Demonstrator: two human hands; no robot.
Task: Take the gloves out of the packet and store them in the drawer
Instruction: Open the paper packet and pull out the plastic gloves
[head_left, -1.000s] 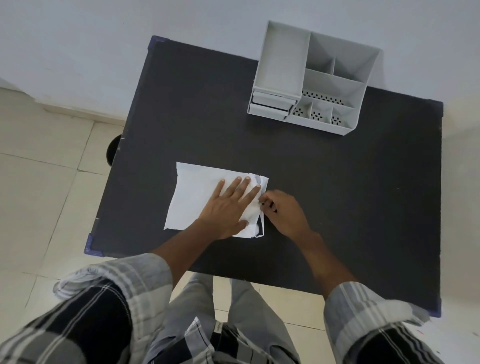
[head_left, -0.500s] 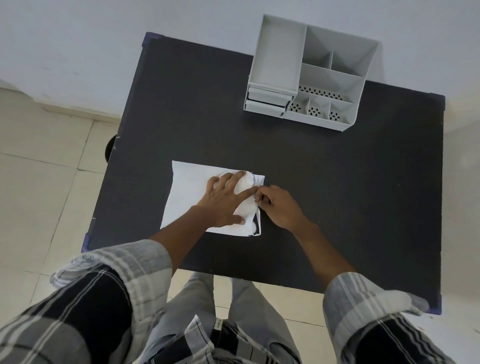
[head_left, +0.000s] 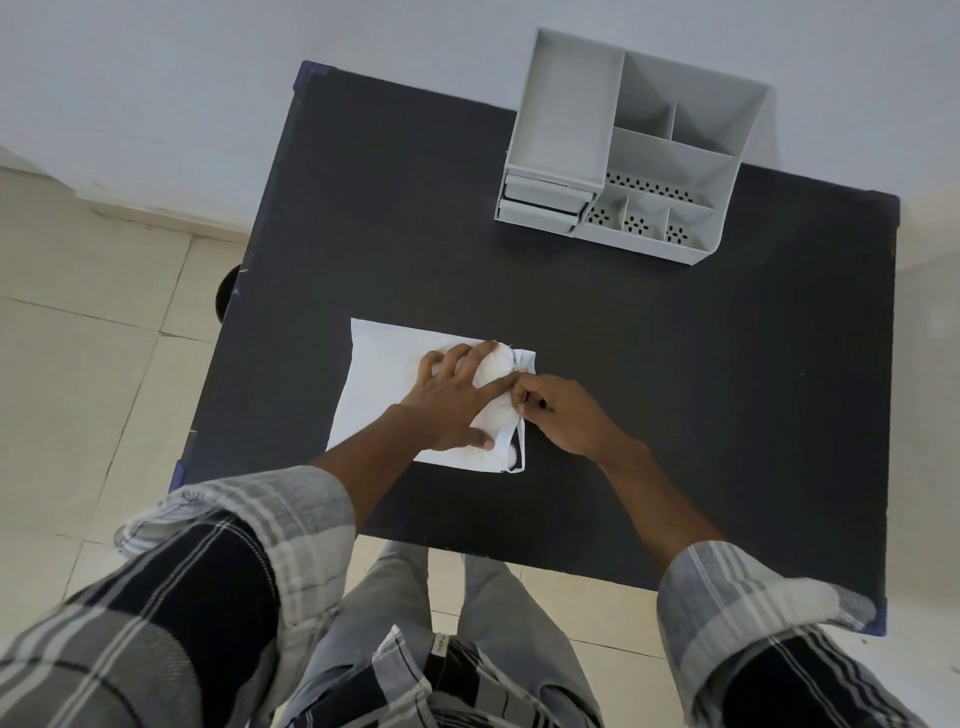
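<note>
A white packet (head_left: 387, 382) lies flat on the black table (head_left: 675, 415), its open end facing right. My left hand (head_left: 451, 400) presses on the packet's right half, fingers curled around a bulge of white material inside it. My right hand (head_left: 558, 413) touches the packet's open right edge, its fingertips pinched on the rim. The gloves are mostly hidden; only white material (head_left: 493, 366) shows at the opening. A grey desk organiser (head_left: 670, 156) stands at the back right, with two shut drawers (head_left: 540, 205) at its front left.
The organiser has an open tray on top and several small compartments. Behind the table is a pale wall. Tiled floor lies to the left and under the near edge. A dark round object (head_left: 228, 291) sits by the table's left side.
My left hand went from lying flat on the packet to curling its fingers around the bulge. My right hand closed in on the packet's open edge.
</note>
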